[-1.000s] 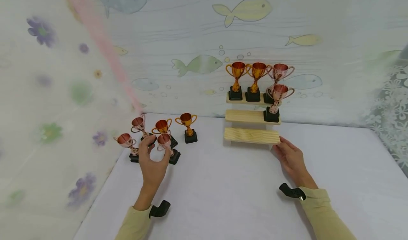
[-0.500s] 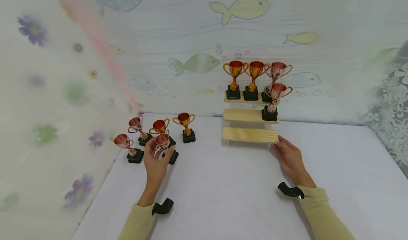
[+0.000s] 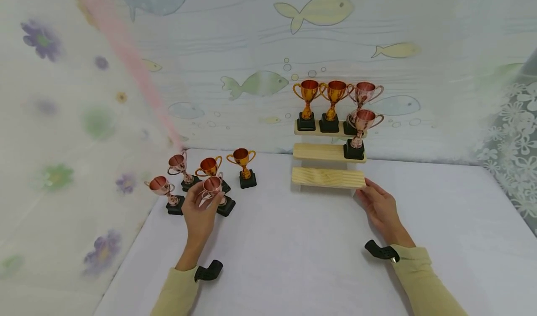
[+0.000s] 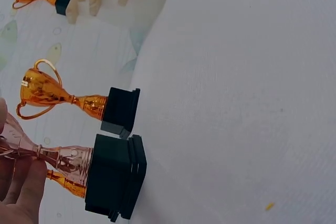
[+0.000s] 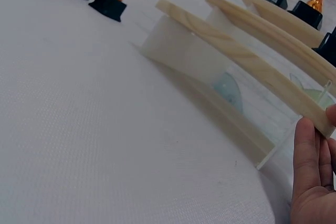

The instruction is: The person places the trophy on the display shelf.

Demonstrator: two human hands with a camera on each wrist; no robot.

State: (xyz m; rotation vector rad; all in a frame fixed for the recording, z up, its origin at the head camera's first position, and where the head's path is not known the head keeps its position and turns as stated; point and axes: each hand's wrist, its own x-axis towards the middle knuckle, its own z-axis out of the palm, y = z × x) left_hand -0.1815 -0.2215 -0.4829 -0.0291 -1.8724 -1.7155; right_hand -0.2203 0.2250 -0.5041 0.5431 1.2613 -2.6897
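The left hand [image 3: 199, 217], well left of the wooden shelf [image 3: 329, 178], pinches with thumb and fingers; the right hand [image 3: 381, 208] grips the shelf's near right corner.

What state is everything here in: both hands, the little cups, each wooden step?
Held pink cup: lifted or not, unclear.
Left hand: curled round the held pink cup.
Bottom step: no cups on it.
Right hand: grips the bottom step's right end.
Middle step: one upright cup, right end.
Top step: three upright cups.
Four other cups: standing on the table.
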